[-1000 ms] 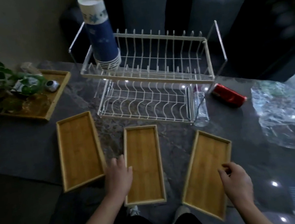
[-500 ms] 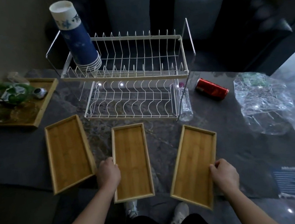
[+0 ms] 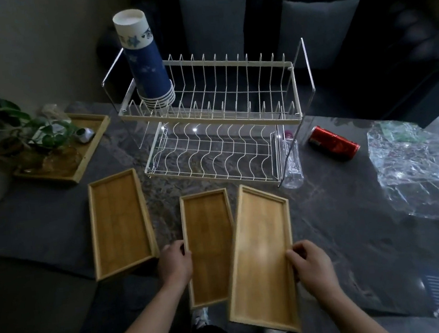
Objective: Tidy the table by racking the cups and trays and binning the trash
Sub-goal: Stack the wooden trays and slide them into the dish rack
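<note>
White two-tier wire dish rack (image 3: 214,128) mid-table, stack of blue paper cups (image 3: 146,65) in its upper left corner. In front of it, three shallow bamboo trays: right hand (image 3: 311,262) grips the right tray (image 3: 264,254), overlapping the middle tray (image 3: 208,244), which left hand (image 3: 174,261) pinches

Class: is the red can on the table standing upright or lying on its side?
Lying on its side. The red can rests lengthwise on the table, right of the rack, its end facing sideways.
</note>
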`<state>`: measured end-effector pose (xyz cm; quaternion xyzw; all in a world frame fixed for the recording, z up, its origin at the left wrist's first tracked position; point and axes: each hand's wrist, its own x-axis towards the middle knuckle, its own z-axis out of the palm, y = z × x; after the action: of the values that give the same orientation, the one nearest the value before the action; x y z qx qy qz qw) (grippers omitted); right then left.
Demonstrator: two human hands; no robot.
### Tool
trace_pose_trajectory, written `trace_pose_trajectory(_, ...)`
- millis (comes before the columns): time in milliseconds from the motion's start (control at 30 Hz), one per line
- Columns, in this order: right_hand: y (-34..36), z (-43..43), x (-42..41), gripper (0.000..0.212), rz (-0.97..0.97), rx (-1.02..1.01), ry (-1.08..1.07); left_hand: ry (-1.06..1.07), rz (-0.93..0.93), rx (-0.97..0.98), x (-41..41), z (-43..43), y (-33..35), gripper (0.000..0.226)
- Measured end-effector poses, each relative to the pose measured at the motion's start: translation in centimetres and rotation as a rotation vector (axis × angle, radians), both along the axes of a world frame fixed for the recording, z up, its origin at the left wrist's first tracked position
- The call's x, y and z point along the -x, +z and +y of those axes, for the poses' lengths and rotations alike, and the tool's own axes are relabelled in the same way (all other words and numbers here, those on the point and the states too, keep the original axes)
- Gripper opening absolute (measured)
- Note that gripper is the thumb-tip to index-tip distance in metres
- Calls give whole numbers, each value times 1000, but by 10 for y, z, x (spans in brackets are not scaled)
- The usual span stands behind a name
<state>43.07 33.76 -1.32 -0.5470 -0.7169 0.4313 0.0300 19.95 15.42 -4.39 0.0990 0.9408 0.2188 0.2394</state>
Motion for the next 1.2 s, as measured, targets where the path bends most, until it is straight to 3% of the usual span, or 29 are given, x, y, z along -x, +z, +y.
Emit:
trace_pose_trajectory(267,-8,-16,92,10,-60,-69,247,129,-237,-267,13,-14,0,32)
trace_pose_trajectory(467,-20,-25,124,9,-131,-127,282,292,-399,-440,14,-17,2,31)
trace_pose_trajectory(533,-24,-27,128,9,-148,-158,294,224,-355,-406,13,-17,0,27)
trace_pose_trajectory(600,-26,-27,131,10,-152,-173,307,173,-300,-350,12,-16,2,36)
trace_pose_trajectory(800,-29,-29,134,12,-160,-209,329,157,-300,-298,12,-18,-1,43)
trace_pose_trajectory(1033,-31,-35,125,30,-197,-97,314,125,-243,-236,10,-15,-4,48)
trace_pose_trajectory(1200,-35,-48,118,20,-200,-107,304,19,-50,-88,2,-7,0,33)
